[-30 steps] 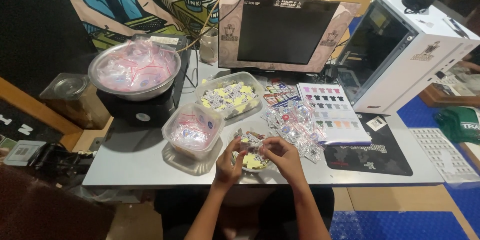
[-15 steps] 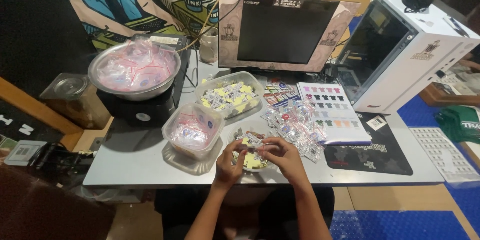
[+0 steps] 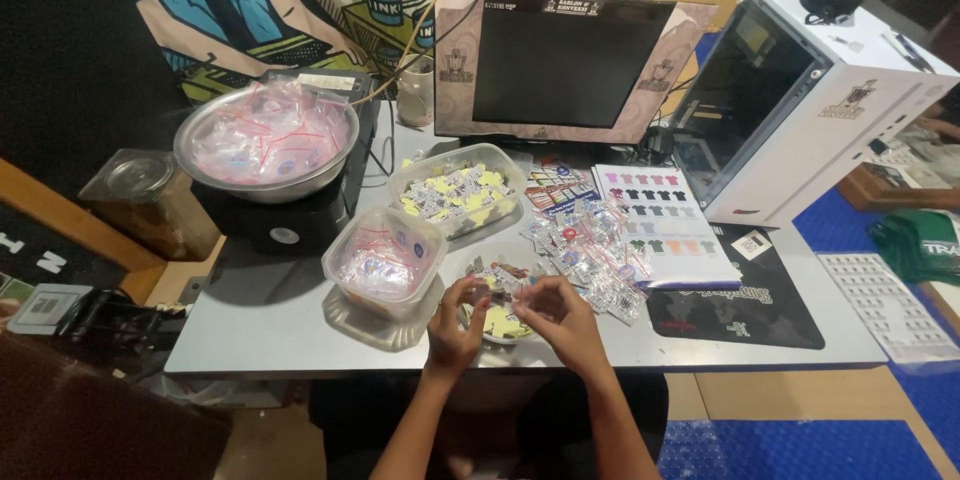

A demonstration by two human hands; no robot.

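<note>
Starting at the far left, a brown box with a round metal lid (image 3: 140,180) stands off the table edge. Next to it a wide, shiny metal bowl (image 3: 265,145), heaped with clear plastic packets printed in pink, rests on a black box-shaped device (image 3: 285,225). Further right a clear square plastic tub (image 3: 385,260) holding more clear packets sits on the grey table (image 3: 260,325), and behind it a clear rectangular plastic tray (image 3: 458,190) is filled with small yellow and white pieces.

Just right of the tub, near the table's front edge, the left hand (image 3: 455,330) and the right hand (image 3: 560,320) meet above a small shallow dish of yellow and white pieces (image 3: 500,318). The left hand's fingers are curled, thumb and fingertips drawn close together; the right hand's fingertips are likewise bunched, turned toward the left. Whatever they pinch between them is too small to make out.

Right of the hands lies a loose pile of small clear sachets (image 3: 590,255), touching a white printed card showing rows of coloured shirts (image 3: 665,220). Behind stands a dark monitor with a pale frame (image 3: 560,65). A black mat (image 3: 740,305) lies under the card's corner, and a white computer case with a glass side (image 3: 800,90) stands at the right.
</note>
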